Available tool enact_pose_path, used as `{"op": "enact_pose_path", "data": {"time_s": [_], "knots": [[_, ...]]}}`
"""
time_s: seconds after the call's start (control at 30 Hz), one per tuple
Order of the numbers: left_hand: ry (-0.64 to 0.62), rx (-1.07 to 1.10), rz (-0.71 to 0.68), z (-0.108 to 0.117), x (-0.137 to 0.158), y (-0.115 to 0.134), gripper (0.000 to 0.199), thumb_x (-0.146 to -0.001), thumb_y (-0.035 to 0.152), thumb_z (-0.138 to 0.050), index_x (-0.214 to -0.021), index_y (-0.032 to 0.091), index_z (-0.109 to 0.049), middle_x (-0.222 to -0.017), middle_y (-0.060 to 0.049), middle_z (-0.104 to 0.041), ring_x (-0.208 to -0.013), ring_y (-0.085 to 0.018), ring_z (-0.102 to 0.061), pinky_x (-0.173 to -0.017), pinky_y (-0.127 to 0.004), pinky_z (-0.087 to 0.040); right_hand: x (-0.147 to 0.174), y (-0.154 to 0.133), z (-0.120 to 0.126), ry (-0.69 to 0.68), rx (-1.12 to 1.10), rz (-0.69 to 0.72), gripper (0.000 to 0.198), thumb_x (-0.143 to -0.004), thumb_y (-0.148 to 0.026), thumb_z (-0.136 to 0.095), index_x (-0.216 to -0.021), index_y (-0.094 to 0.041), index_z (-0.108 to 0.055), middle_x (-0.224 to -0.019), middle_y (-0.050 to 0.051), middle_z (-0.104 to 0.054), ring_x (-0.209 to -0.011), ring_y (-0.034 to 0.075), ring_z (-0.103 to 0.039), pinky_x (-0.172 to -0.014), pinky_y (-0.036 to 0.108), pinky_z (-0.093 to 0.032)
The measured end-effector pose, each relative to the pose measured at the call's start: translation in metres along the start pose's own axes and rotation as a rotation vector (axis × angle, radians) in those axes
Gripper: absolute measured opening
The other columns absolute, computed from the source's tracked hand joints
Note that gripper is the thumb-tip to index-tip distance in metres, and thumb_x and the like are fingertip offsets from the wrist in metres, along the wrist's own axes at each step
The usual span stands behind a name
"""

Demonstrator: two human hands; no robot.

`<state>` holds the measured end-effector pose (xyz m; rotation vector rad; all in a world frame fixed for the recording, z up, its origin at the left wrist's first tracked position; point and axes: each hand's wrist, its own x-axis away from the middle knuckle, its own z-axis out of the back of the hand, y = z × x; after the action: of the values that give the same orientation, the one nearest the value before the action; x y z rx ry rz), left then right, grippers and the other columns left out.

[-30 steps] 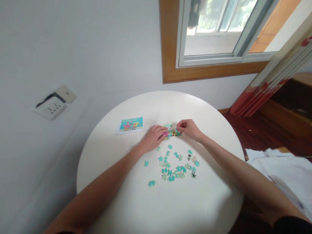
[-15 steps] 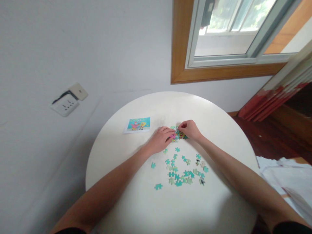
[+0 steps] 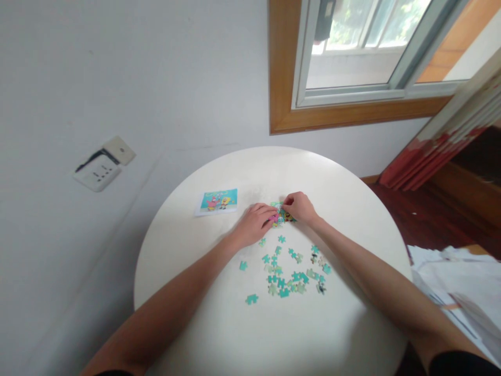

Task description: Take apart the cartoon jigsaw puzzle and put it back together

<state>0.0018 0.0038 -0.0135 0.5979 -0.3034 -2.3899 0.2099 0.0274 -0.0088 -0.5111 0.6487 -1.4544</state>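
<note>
Evidently, steadiness mattered most here. The left hand (image 3: 256,222) lay over the left side of the joined puzzle block (image 3: 280,219), its fingers stretched out and close together; whether the thumb gripped anything I could not tell. The right hand (image 3: 300,207) met the block's upper right part, thumb and forefinger drawn together, though any piece between them was hidden. Such work probably called for light, flat weight from the left fingers, so the joints would not spring, and a straight downward press from the right, never a sideways shove.

The block sat between both hands, towards the far edge of the round white tabletop (image 3: 203,334). Loose pieces (image 3: 284,293) were scattered between it and the near edge, and a picture card (image 3: 219,200) lay near the far left edge. Beyond, a pale wall (image 3: 176,73) carried a crooked socket (image 3: 97,173) and a wood-framed window (image 3: 352,68). A red-and-cream curtain (image 3: 410,159) hung at the right, above papers (image 3: 456,277) beside the tabletop's right edge.
</note>
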Motion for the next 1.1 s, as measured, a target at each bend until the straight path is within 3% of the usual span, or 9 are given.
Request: {"op": "enact_pose_path", "data": {"time_s": [0.17,0.27,0.53,0.67,0.8,0.93,1.1], "knots": [[0.010,0.009,0.009,0.000,0.000,0.000,0.029,-0.099,0.029,-0.048,-0.124,0.024,-0.062,-0.127,-0.004,-0.065,-0.118,-0.022,-0.053,-0.105,-0.045,-0.041,-0.005,0.009,0.022,0.115,-0.168,0.047,0.013,-0.076,-0.023,-0.062,-0.070,-0.014,-0.069,-0.071,0.005,-0.070,-0.063,0.014,-0.059,-0.061,0.025,-0.044],[0.007,0.013,0.009,0.001,0.000,0.000,0.029,-0.100,0.029,-0.046,-0.123,0.025,-0.063,-0.126,-0.004,-0.065,-0.118,-0.022,-0.054,-0.105,-0.045,-0.042,0.005,0.011,0.044,0.103,-0.191,0.080,0.015,-0.077,-0.026,-0.061,-0.070,-0.015,-0.068,-0.069,0.005,-0.069,-0.060,0.013,-0.056,-0.060,0.026,-0.043],[0.037,0.019,-0.006,-0.002,-0.001,-0.004,0.032,-0.100,0.028,-0.046,-0.129,0.023,-0.060,-0.129,-0.005,-0.064,-0.120,-0.022,-0.052,-0.108,-0.047,-0.041,0.096,0.009,0.079,-0.110,-0.142,0.208,0.013,-0.085,-0.021,-0.059,-0.082,-0.018,-0.071,-0.077,0.002,-0.068,-0.063,0.012,-0.053,-0.062,0.025,-0.041],[0.048,0.027,-0.011,-0.001,-0.001,-0.004,0.033,-0.100,0.028,-0.046,-0.129,0.023,-0.060,-0.129,-0.006,-0.063,-0.121,-0.022,-0.052,-0.109,-0.046,-0.041,0.153,0.010,0.086,-0.306,-0.108,0.277,0.014,-0.088,-0.015,-0.057,-0.087,-0.020,-0.071,-0.086,0.003,-0.066,-0.070,0.013,-0.056,-0.065,0.025,-0.042],[0.051,0.019,-0.008,0.000,-0.001,-0.002,0.032,-0.100,0.030,-0.047,-0.127,0.023,-0.061,-0.128,-0.006,-0.064,-0.120,-0.022,-0.052,-0.109,-0.046,-0.041,0.192,0.011,0.086,-0.376,-0.031,0.336,0.018,-0.091,-0.012,-0.054,-0.090,-0.021,-0.069,-0.095,0.004,-0.065,-0.088,0.016,-0.059,-0.077,0.027,-0.045],[0.056,0.017,-0.006,-0.001,-0.002,-0.002,0.032,-0.100,0.031,-0.046,-0.127,0.023,-0.062,-0.128,-0.006,-0.063,-0.120,-0.022,-0.052,-0.109,-0.047,-0.041,0.207,0.011,0.083,-0.395,0.087,0.355,0.011,-0.090,-0.014,-0.058,-0.091,-0.022,-0.066,-0.100,0.004,-0.063,-0.096,0.018,-0.059,-0.084,0.030,-0.047],[0.064,0.016,-0.012,-0.001,-0.002,-0.002,0.031,-0.100,0.031,-0.047,-0.124,0.023,-0.063,-0.127,-0.006,-0.064,-0.120,-0.022,-0.052,-0.109,-0.048,-0.041,0.209,0.013,0.075,-0.394,0.225,0.369,0.012,-0.085,-0.012,-0.060,-0.093,-0.021,-0.062,-0.104,0.007,-0.063,-0.095,0.022,-0.058,-0.081,0.035,-0.049]]}}
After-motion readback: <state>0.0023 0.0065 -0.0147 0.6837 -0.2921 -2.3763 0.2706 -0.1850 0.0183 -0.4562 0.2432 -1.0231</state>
